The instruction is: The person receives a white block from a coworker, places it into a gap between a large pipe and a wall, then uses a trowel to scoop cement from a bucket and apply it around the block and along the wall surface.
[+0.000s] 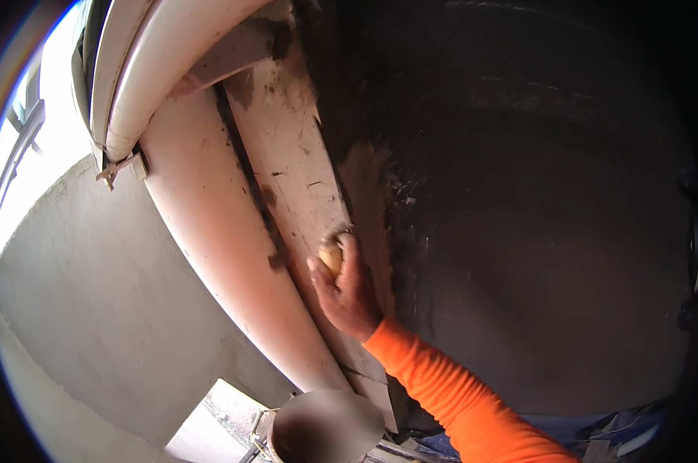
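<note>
My right hand [347, 292], in an orange sleeve, reaches up from the lower right. Its thumb and fingers are closed round what looks like a brush [331, 258], with a rounded yellowish handle and a blurred grey end. That grey end is at the right edge of a pale, stained board [291, 154], where the board meets a dark wall [534, 231]. Whether it touches the board or the wall, I cannot tell. The fingers hide part of the handle. My left hand is out of view.
A thick pale pipe [218, 224] runs down beside the board, with another pipe [152, 77] above it by a small bracket [125, 170]. Below stands a round bucket [330, 397], its inside blurred. A grey plastered wall [94, 285] is on the left, and blue sheeting [573, 424] at lower right.
</note>
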